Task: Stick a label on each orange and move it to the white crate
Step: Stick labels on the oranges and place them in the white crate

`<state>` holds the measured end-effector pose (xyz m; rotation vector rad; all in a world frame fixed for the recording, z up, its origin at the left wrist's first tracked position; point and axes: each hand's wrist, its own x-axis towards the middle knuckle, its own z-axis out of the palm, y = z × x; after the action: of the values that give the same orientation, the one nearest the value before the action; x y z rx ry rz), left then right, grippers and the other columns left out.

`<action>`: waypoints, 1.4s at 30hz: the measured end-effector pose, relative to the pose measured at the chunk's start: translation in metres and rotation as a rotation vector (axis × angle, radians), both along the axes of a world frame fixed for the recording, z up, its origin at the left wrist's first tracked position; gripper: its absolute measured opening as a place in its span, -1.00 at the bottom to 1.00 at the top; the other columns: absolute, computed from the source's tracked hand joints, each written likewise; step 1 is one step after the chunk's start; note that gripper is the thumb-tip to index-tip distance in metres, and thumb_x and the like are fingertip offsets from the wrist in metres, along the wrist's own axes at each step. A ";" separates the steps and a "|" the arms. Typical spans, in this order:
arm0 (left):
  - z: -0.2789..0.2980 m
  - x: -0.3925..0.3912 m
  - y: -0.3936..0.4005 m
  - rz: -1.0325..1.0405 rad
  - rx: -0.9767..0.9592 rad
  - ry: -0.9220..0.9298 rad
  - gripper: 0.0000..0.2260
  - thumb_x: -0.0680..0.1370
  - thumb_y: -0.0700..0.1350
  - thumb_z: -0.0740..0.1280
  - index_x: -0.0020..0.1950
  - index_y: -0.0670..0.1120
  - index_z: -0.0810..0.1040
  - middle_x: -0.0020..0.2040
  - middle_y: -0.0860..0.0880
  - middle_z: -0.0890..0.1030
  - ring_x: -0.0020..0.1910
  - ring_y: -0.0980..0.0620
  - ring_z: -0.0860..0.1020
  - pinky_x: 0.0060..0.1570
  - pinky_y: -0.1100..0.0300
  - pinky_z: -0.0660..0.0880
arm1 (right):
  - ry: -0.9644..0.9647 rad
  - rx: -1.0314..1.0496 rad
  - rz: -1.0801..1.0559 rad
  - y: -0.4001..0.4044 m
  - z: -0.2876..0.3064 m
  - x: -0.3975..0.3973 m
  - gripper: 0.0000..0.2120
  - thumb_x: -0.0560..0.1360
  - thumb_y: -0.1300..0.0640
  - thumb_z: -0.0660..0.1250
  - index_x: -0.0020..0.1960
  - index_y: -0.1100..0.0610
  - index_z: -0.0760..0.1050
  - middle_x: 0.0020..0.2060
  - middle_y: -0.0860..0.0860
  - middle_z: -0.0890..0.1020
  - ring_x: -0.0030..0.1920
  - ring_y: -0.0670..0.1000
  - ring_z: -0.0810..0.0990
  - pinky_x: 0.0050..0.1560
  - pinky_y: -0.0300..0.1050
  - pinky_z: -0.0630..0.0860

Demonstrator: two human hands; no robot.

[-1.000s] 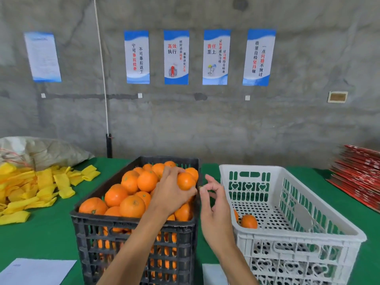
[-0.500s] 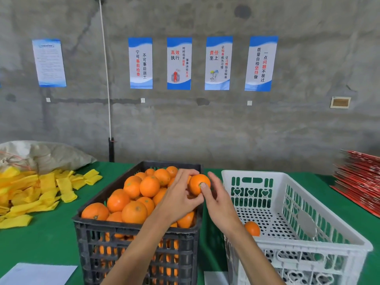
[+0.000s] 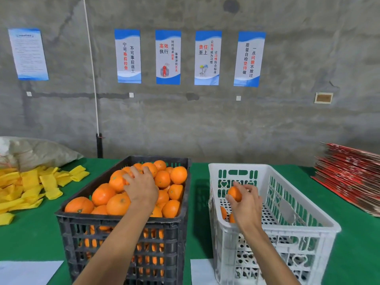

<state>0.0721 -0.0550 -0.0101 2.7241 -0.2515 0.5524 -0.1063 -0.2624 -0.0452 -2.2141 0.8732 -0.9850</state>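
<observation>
White crate [image 3: 304, 204] rim | right hand [image 3: 246, 204] holds orange [image 3: 234, 193] inside

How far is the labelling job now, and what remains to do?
Early stage. Done: two oranges lie in the white crate; their labels cannot be seen. In hand: the right hand holds one orange over that crate, and the left hand reaches into the pile. Left: the black crate is heaped full, so nearly all the fruit remains.
</observation>
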 end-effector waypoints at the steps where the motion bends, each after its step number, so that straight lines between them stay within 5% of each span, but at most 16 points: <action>1: 0.000 -0.001 0.000 0.003 0.004 -0.048 -0.53 0.61 -0.21 0.29 0.53 -0.10 0.31 0.52 -0.30 0.21 0.45 -0.41 0.26 0.21 -0.17 0.52 | 0.010 -0.001 -0.013 -0.002 -0.002 -0.001 -0.57 0.60 0.05 0.39 0.46 -0.01 0.47 0.45 0.07 0.35 0.40 0.17 0.34 0.35 0.13 0.41; 5: 0.001 -0.010 0.001 -0.274 -0.158 -0.235 -0.60 0.64 -0.10 0.34 0.49 -0.07 0.44 0.39 -0.26 0.35 0.32 -0.31 0.34 0.21 -0.09 0.42 | 0.020 -0.039 0.022 -0.004 -0.005 -0.005 -0.66 0.63 0.30 0.26 0.38 0.15 0.53 0.45 0.14 0.38 0.44 0.16 0.34 0.48 0.05 0.30; 11: 0.000 -0.051 -0.014 -0.640 -0.310 -0.152 -0.55 0.58 -0.05 0.44 0.47 0.01 0.50 0.34 -0.15 0.45 0.40 -0.21 0.38 0.42 -0.09 0.32 | 0.025 -0.286 0.237 0.011 -0.018 -0.022 -0.65 0.56 0.43 0.27 0.27 0.19 0.60 0.21 0.04 0.59 0.24 0.01 0.54 0.48 -0.16 0.32; 17: -0.023 -0.106 -0.016 -0.836 -0.183 -0.407 -0.58 0.58 -0.06 0.44 0.44 -0.01 0.53 0.39 -0.13 0.44 0.36 -0.18 0.40 0.19 -0.10 0.53 | -0.116 -0.688 0.490 0.045 -0.063 -0.041 -0.74 0.46 0.50 0.40 0.13 0.36 0.65 0.14 0.19 0.68 0.15 0.18 0.66 0.23 0.10 0.59; 20: -0.044 -0.127 -0.015 -0.922 0.021 -0.616 -0.61 0.62 -0.08 0.39 0.45 -0.03 0.52 0.42 -0.19 0.45 0.37 -0.25 0.41 0.04 -0.06 0.61 | -0.206 -0.721 0.482 0.056 -0.087 -0.047 -0.74 0.45 0.52 0.37 0.12 0.38 0.63 0.10 0.21 0.67 0.11 0.17 0.63 0.17 0.02 0.60; 22: -0.073 -0.140 -0.014 -0.980 0.084 -0.662 -0.64 0.66 -0.08 0.35 0.47 -0.04 0.51 0.44 -0.22 0.46 0.38 -0.28 0.41 0.07 -0.05 0.62 | -0.106 -0.629 0.513 0.063 -0.109 -0.054 -0.72 0.38 0.54 0.35 0.05 0.35 0.62 -0.02 0.21 0.65 -0.03 0.17 0.61 -0.09 0.02 0.59; 27: -0.170 -0.170 -0.007 -1.027 -0.211 -0.194 -0.59 0.72 -0.07 0.29 0.56 -0.07 0.38 0.54 -0.10 0.29 0.52 -0.10 0.29 0.33 -0.04 0.52 | 0.267 -0.218 0.607 0.061 -0.156 -0.063 -0.82 0.45 0.42 0.29 -0.16 0.15 0.48 -0.22 0.09 0.52 -0.24 0.10 0.52 -0.20 0.01 0.50; 29: -0.205 -0.176 -0.005 -0.954 -0.422 0.049 -0.57 0.73 -0.04 0.24 0.60 0.06 0.27 0.55 0.06 0.20 0.53 0.13 0.25 0.45 0.12 0.38 | 0.356 -0.106 0.680 0.059 -0.171 -0.064 -0.87 0.52 0.32 0.27 -0.15 0.12 0.47 -0.15 0.03 0.51 -0.17 0.07 0.51 -0.12 0.02 0.52; 31: -0.229 -0.181 -0.002 -0.897 -0.556 0.230 -0.56 0.73 0.04 0.20 0.56 0.28 0.14 0.53 0.20 0.16 0.45 0.36 0.28 0.35 0.40 0.35 | 0.415 -0.041 0.711 0.056 -0.186 -0.066 -0.87 0.63 0.16 0.27 0.03 0.12 0.59 0.02 0.01 0.55 0.01 0.02 0.52 0.08 -0.03 0.50; 34: -0.245 -0.179 0.003 -0.805 -0.631 0.319 -0.63 0.69 0.21 0.12 0.47 0.41 0.11 0.46 0.34 0.15 0.37 0.48 0.29 0.17 0.61 0.31 | 0.439 -0.011 0.688 0.055 -0.198 -0.069 -0.67 0.65 0.01 0.32 0.30 0.18 0.61 0.29 -0.02 0.52 0.26 -0.04 0.47 0.33 -0.14 0.39; 42: -0.251 -0.178 0.004 -0.728 -0.604 0.354 -0.52 0.69 0.24 0.06 0.59 0.14 0.13 0.38 0.30 0.20 0.32 0.53 0.28 0.13 0.56 0.30 | 0.318 0.070 0.586 0.056 -0.204 -0.060 -0.82 0.57 0.15 0.43 0.10 0.21 0.71 0.18 -0.02 0.62 0.19 -0.03 0.56 0.32 -0.11 0.44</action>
<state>-0.1062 -0.0509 -0.2612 1.9055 -0.7858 -0.0661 -0.1664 -0.2066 -0.2490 -2.3892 0.3277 -0.3287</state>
